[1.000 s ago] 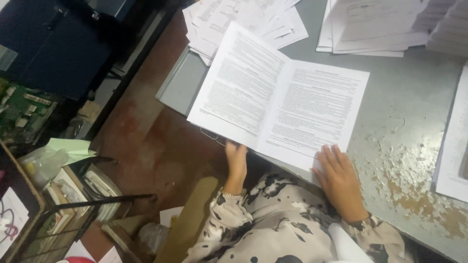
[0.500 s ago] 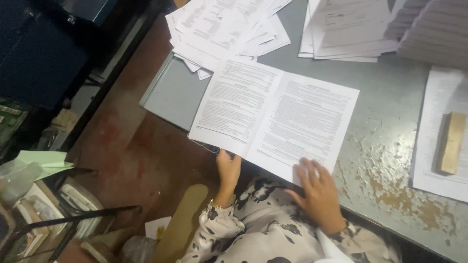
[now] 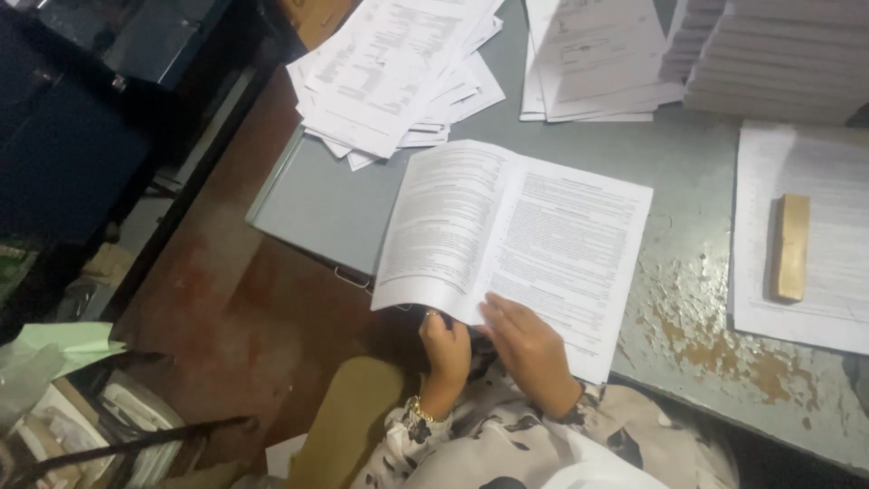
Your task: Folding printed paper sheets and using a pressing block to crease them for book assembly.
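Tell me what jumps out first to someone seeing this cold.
The open printed booklet lies in the middle, hanging over the near edge of the grey metal table, with the left hand under its lower edge and the right hand on the right page. Behind it, loose printed sheets are heaped at the table's far left. A wooden block sits on a paper stack at right, beside peeling, rusty paint.
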